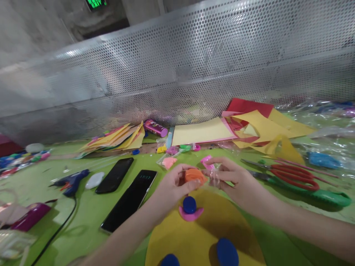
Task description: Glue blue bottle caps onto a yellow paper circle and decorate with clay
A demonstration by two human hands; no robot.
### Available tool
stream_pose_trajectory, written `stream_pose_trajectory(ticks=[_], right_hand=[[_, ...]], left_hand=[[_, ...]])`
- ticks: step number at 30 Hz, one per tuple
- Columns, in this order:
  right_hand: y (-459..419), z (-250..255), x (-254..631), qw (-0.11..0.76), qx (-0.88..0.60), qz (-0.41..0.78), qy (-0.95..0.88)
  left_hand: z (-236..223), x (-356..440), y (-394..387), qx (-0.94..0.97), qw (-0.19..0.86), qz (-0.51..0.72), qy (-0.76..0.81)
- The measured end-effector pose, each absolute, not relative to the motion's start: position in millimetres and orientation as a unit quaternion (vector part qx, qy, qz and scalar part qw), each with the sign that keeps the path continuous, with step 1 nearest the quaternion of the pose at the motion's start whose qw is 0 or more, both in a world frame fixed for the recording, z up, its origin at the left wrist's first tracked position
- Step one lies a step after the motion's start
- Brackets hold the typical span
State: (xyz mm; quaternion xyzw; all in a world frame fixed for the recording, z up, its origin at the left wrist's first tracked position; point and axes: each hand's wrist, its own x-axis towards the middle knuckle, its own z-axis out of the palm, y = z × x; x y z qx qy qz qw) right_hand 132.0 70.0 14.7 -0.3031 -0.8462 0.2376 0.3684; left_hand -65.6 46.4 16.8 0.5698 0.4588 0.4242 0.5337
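My left hand [175, 184] is closed around a lump of orange modelling clay [194, 176]. Beside it, my right hand [231, 175] pinches what looks like a clear plastic wrapper [214, 178] at the clay's right end. Just beyond the right fingers lies a pink piece of clay [207, 162]. Below both hands is a yellow rounded sheet [219, 210]. It bears a blue disc [189, 204] over a pink curved strip [191, 215], and two larger blue discs nearer to me, one of them a blue oval [227, 252].
Two phones, a black one [115, 175] and a lit one [130, 199], lie left, near a glue gun [72, 181] with a cord. Red-handled scissors [294, 174] and a green-handled tool [313, 192] lie right. Coloured paper [199, 132] stands before a perforated metal panel [177, 74].
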Motion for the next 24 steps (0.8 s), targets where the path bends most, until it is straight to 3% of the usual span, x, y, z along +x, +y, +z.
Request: stream_pose_trajectory(ticks=[6,16,24], right_hand=[[66,13,131,0.395,-0.292,0.196,-0.849],[56,10,130,0.444,-0.288,0.09,-0.843],[50,14,131,0.431,-0.308,0.055,-0.846]], left_hand=[[20,-56,41,0.508,0.624,0.403,0.436],[27,-46,32,0.5,0.624,0.406,0.443],[28,-40,28,0.488,0.629,0.406,0.449]])
